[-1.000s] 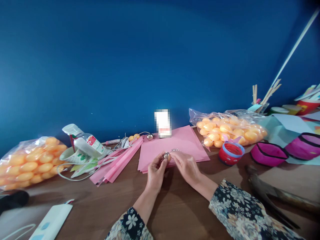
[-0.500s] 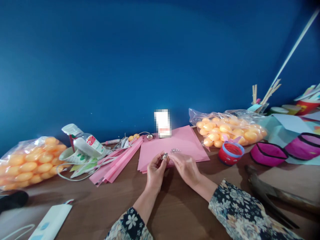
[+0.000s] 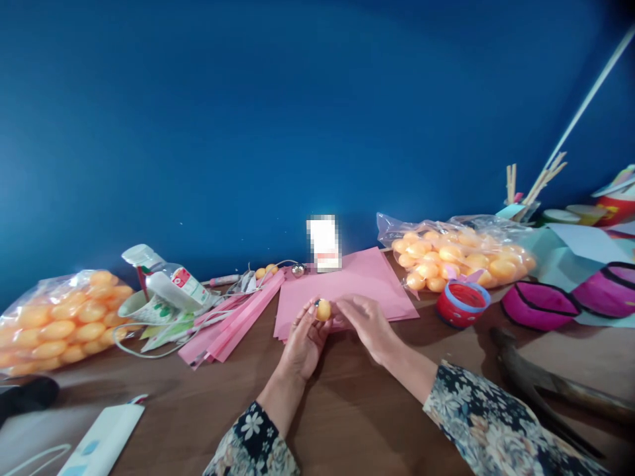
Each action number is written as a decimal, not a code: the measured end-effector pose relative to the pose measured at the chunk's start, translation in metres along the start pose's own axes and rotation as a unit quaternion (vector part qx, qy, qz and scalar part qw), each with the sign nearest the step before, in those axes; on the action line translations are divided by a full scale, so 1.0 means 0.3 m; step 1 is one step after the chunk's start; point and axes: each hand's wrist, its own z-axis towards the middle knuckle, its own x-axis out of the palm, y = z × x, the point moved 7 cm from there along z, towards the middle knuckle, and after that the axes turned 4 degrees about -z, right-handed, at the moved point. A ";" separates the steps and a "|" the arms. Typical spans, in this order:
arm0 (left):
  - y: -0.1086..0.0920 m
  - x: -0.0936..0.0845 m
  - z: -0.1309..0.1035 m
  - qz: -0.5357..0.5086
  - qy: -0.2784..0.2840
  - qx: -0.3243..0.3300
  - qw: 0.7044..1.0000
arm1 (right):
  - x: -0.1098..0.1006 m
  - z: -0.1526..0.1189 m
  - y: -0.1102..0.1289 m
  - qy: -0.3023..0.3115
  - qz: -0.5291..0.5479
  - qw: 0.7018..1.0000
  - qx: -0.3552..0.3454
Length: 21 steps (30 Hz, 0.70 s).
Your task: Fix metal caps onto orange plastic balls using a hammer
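My left hand [image 3: 303,345] is closed on a small round ball [image 3: 323,309], yellowish on its near face with a dark, shiny metal-looking edge at its upper left. Fingertips hold it just above the front edge of a stack of pink paper [image 3: 353,276]. Close to the ball's right side is my right hand [image 3: 370,325], its fingers stretched toward it. No object shows in that hand, and its thumb is partly hidden. Behind the hands, at the paper's back left corner, rests a shiny silver ball [image 3: 297,270].
Bags of orange balls lie left [image 3: 59,324] and right [image 3: 446,258]. Pink paper strips [image 3: 233,324], a white cable and a tilted bottle [image 3: 181,287] are left. A red cup [image 3: 461,305], magenta pouches [image 3: 538,307] and a hammer-like tool [image 3: 546,380] stand right.
The thing in my left hand looked silver and now shows a yellowish face. My right hand has shifted slightly, and silver metal bits on the paper beside it no longer show.
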 end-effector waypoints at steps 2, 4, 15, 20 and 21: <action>0.004 0.002 0.002 0.002 0.003 -0.011 1.000 | -0.002 -0.004 0.010 -0.018 -0.006 1.000 -0.005; 0.006 0.003 0.002 0.025 0.004 -0.005 1.000 | -0.005 -0.008 0.023 -0.028 -0.042 0.998 -0.022; 0.012 0.014 -0.012 0.157 0.015 0.076 0.984 | -0.026 -0.006 0.003 -0.038 -0.165 0.983 -0.067; 0.007 0.010 -0.012 0.214 0.005 0.099 0.972 | -0.033 0.006 -0.001 -0.031 -0.156 0.984 -0.080; 0.007 0.010 -0.012 0.209 0.005 0.099 0.973 | -0.036 0.007 -0.001 -0.034 -0.149 0.985 -0.076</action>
